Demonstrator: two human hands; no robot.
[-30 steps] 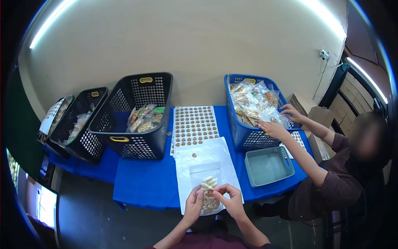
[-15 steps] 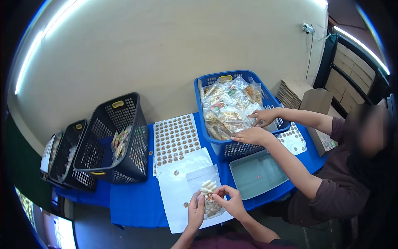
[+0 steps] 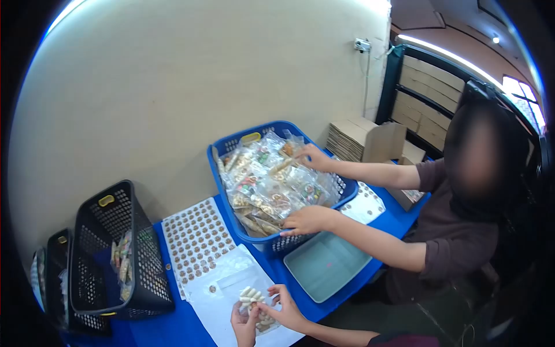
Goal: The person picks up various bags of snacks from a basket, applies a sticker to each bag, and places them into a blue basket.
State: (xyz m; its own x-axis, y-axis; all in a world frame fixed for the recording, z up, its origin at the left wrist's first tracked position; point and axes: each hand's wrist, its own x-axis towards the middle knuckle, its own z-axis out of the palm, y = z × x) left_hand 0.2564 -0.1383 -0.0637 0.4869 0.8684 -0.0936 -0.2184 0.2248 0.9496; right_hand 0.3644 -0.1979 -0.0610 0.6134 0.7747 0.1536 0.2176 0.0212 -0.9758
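Observation:
A clear bag of pale, finger-shaped pieces (image 3: 252, 296) is held between my two hands above white sheets on the blue table. My left hand (image 3: 244, 324) grips its left side, and my right hand (image 3: 286, 312) pinches its front right, over a round brown sticker that partly shows. Behind the bag lie a white sheet (image 3: 202, 312) with a single sticker and a sheet filled with rows of round stickers (image 3: 196, 240).
A co-worker's hands (image 3: 312, 220) reach into a blue basket (image 3: 277, 246) full of filled bags. In front of it is a grey-green tray (image 3: 326, 269). Black baskets (image 3: 121, 254) stand at left; folded cardboard (image 3: 347, 139) lies at back right.
The view has turned to the right, so the table things appear further left. The co-worker's far hand has moved to the basket's back right and holds a bag. My hands still hold their bag.

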